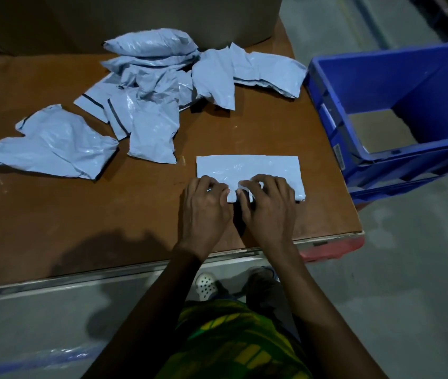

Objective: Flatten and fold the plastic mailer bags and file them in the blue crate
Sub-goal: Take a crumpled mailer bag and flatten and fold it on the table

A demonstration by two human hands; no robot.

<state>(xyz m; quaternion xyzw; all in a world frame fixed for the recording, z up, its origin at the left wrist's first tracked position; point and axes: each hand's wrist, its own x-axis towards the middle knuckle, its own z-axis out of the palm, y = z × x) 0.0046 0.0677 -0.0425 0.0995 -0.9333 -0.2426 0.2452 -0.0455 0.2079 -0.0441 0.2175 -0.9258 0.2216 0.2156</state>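
Mid-fold, the left hand (206,199) and right hand (268,202) each pinched the flattened bag (247,166) by its near edge; next it likely needed folding over and creasing before the crate (422,86)

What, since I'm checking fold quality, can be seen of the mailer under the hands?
The mailer is pale blue-grey glossy plastic, flattened into a neat rectangle with faint creases. It lies flat on the brown table near its right front corner, long side across, apart from the crumpled pile. Its far edge is straight. The left hand and right hand curl their fingers over its near edge, where the plastic lifts slightly.
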